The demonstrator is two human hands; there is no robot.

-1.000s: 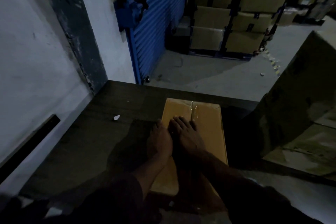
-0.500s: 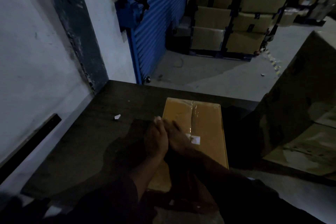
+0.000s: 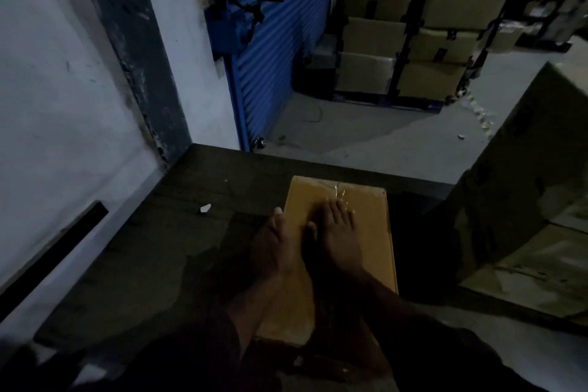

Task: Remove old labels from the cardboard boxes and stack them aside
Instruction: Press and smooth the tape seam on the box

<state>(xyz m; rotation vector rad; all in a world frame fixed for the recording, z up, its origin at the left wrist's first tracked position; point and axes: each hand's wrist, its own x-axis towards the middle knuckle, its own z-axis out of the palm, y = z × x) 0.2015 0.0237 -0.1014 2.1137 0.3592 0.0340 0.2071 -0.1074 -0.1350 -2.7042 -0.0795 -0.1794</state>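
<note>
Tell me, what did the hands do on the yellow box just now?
Half a second ago both hands were bunched together nearer the person, and a small white label showed on the box. Now the right hand has slid forward and lies flat with straight fingers, covering that spot, with the left hand at the box's left edge. The box, the white scrap and the table have not moved.

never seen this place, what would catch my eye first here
The tan box lying flat on the dark table, bright in the dim room, with the left hand at its left edge and the right hand flat on top. Behind them, the blue shutter and stacked cartons on the floor.
</note>
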